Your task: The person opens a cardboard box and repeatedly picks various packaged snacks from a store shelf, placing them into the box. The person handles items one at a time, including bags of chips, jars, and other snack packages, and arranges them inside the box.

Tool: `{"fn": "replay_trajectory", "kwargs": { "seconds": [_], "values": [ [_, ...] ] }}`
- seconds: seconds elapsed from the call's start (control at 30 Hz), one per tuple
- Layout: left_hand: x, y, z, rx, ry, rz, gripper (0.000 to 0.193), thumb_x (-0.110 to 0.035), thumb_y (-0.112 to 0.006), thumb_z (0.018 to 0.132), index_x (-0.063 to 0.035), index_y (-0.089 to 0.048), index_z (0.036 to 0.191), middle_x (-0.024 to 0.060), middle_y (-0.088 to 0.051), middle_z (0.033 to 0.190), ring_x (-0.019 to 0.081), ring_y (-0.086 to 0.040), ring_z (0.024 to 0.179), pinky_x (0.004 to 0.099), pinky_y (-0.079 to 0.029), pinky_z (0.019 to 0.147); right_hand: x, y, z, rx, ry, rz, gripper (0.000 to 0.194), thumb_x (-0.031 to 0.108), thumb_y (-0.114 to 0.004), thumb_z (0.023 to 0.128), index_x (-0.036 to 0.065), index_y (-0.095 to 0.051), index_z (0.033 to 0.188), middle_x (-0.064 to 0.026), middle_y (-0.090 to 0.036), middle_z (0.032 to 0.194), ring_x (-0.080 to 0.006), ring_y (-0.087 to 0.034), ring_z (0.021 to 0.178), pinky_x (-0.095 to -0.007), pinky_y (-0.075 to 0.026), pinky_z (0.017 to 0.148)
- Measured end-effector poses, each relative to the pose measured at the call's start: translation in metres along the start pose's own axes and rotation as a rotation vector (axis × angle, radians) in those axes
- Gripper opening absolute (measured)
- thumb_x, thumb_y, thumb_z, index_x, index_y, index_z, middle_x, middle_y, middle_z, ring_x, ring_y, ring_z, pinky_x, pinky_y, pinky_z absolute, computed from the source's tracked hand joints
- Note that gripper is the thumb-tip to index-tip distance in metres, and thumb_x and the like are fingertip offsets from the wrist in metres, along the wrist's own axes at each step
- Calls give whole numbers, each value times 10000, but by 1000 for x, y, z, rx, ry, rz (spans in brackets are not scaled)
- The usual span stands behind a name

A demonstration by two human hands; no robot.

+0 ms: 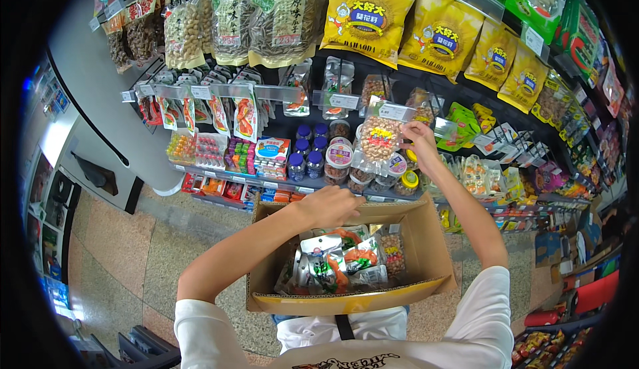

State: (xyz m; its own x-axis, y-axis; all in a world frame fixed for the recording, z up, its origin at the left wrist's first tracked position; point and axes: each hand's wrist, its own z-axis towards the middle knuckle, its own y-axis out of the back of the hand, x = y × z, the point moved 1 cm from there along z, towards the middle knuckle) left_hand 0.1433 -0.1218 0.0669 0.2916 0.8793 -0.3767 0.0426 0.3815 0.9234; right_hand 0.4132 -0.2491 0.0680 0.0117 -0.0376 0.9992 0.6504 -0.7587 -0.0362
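My right hand [418, 139] is at the right edge of a clear bag of peanuts [382, 137], which hangs behind a price tag holder [394, 111] on the rack; whether the fingers grip it is hard to tell. My left hand [333, 206], fingers bent down, is over the far rim of an open cardboard box [344, 305], and what lies under the palm is hidden. Inside the box are several silver snack pouches [319, 264] with orange and green print, and a clear bag of peanuts [393, 255] at the right.
Yellow sunflower seed bags [369, 17] and clear seed bags [284, 19] hang above. Below are hanging red snack pouches [245, 114], jars with blue lids [314, 163] and tubs [339, 155] on a shelf. A white column [105, 94] rises at the left; a red fire extinguisher [544, 317] is at the lower right.
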Motion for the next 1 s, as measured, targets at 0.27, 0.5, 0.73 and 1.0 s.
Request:
{"fn": "replay_trajectory", "kwargs": {
  "seconds": [0.27,0.5,0.73,1.0],
  "values": [
    [-3,6,-1,52,26,-19,272,-234,-596,931,-10,-603,1085,208,-666,830,399,-657,809,482,-518,711,-4,-10,-14,99,-45,-145,55,120,-632,937,79,-599,920,-14,-654,943,-101,-620,901,-264,-513,744],
    [-1,2,3,35,9,-36,289,-227,-612,916,-4,-608,1100,213,-666,823,398,-664,808,477,-526,723,-4,-1,-48,158,293,-431,101,43,-670,887,26,-574,861,-22,-645,886,-76,-606,821,-239,-501,680],
    [-2,4,1,31,8,-8,336,-258,-613,922,-3,-606,1140,211,-672,861,391,-659,841,469,-519,745,88,-10,-110,48,519,-419,91,21,-658,899,-11,-577,925,-69,-648,973,-99,-622,890,-242,-528,751],
    [1,-4,-2,50,59,20,271,-207,-624,896,-34,-620,1105,172,-645,849,344,-650,863,456,-504,755,129,-9,-186,139,213,-321,78,35,-614,934,17,-542,959,-36,-615,951,-88,-600,899,-236,-506,780]
  ]
}}
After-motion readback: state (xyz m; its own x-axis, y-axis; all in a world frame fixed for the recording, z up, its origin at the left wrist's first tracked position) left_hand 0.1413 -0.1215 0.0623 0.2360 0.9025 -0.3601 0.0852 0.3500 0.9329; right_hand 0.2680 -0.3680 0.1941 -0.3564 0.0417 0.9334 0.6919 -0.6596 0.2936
